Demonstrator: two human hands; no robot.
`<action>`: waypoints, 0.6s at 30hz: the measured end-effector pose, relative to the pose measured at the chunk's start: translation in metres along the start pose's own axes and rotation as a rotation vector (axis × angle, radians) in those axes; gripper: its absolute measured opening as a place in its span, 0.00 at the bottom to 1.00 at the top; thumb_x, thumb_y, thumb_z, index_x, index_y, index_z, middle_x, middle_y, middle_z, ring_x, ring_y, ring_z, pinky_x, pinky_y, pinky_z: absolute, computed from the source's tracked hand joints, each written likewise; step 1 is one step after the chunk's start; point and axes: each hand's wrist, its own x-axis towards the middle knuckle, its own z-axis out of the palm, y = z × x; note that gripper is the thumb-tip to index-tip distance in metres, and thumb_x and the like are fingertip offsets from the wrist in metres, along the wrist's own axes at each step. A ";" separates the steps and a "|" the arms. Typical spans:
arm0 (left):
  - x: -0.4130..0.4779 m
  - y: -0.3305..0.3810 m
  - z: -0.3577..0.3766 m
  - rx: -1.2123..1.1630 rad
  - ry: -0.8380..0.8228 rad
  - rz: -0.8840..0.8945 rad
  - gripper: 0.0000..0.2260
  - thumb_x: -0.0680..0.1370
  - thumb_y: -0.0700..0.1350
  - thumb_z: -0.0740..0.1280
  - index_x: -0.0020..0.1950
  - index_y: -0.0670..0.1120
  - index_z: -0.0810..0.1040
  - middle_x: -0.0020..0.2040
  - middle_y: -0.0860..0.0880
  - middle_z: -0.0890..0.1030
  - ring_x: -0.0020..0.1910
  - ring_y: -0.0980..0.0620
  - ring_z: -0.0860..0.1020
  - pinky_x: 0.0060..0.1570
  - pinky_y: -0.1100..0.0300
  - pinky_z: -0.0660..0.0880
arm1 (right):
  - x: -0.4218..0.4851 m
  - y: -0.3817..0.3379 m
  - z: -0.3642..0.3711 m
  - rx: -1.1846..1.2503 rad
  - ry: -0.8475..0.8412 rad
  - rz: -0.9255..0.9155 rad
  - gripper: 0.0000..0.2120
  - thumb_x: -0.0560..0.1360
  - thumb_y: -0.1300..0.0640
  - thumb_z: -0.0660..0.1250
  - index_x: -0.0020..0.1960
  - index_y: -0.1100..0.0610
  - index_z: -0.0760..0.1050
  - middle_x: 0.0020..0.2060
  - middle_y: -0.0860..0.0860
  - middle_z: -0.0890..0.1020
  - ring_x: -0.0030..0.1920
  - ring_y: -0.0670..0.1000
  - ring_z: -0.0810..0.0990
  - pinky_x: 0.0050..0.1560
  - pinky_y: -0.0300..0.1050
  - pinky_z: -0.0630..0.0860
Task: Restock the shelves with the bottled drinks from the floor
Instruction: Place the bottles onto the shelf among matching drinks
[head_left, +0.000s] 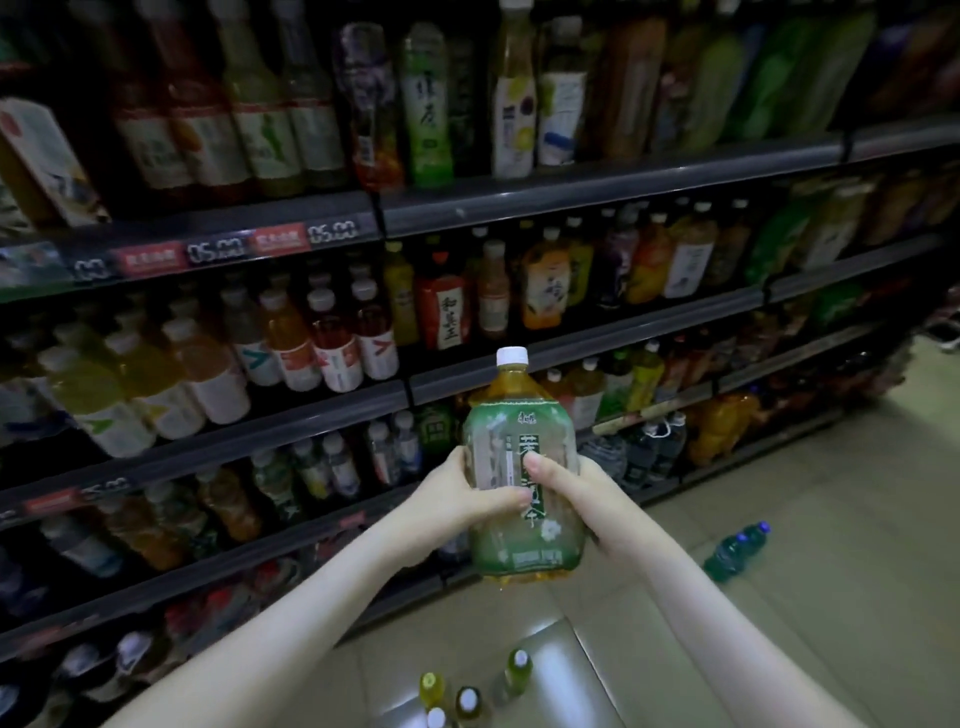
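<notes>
A large green-labelled tea bottle (519, 457) with a white cap is held upright in front of the lower shelves. My left hand (457, 493) grips its left side, thumb across the label. My right hand (566, 488) grips its right side, thumb also on the label. Several small bottles (470, 696) with yellow and white caps stand on the floor just below my arms. Two blue-capped green bottles (735, 553) lie on the tiles to the right.
Dark shelving (571, 200) packed with bottled drinks fills the left and back, running away to the right. Price tags sit on the shelf rails. Beige floor tiles (831, 493) stretch along the aisle on the right.
</notes>
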 end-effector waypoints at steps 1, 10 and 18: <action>0.006 0.002 0.006 0.020 0.024 -0.010 0.37 0.58 0.58 0.79 0.64 0.52 0.70 0.57 0.51 0.81 0.53 0.53 0.82 0.57 0.51 0.78 | 0.001 -0.001 -0.008 -0.037 0.004 0.004 0.28 0.67 0.39 0.73 0.62 0.53 0.77 0.54 0.52 0.84 0.54 0.53 0.83 0.57 0.53 0.78; 0.081 0.035 0.042 0.482 0.114 0.059 0.28 0.63 0.59 0.77 0.55 0.54 0.67 0.49 0.57 0.78 0.46 0.60 0.78 0.39 0.65 0.74 | 0.036 -0.034 -0.084 -0.260 0.221 -0.040 0.24 0.70 0.41 0.72 0.62 0.44 0.69 0.54 0.40 0.79 0.54 0.40 0.78 0.49 0.37 0.74; 0.175 0.083 0.091 0.725 -0.046 0.165 0.32 0.62 0.61 0.75 0.59 0.54 0.65 0.48 0.58 0.79 0.44 0.60 0.78 0.44 0.59 0.79 | 0.078 -0.066 -0.184 -0.105 0.516 -0.112 0.16 0.73 0.40 0.68 0.53 0.50 0.79 0.55 0.47 0.79 0.53 0.45 0.77 0.54 0.43 0.73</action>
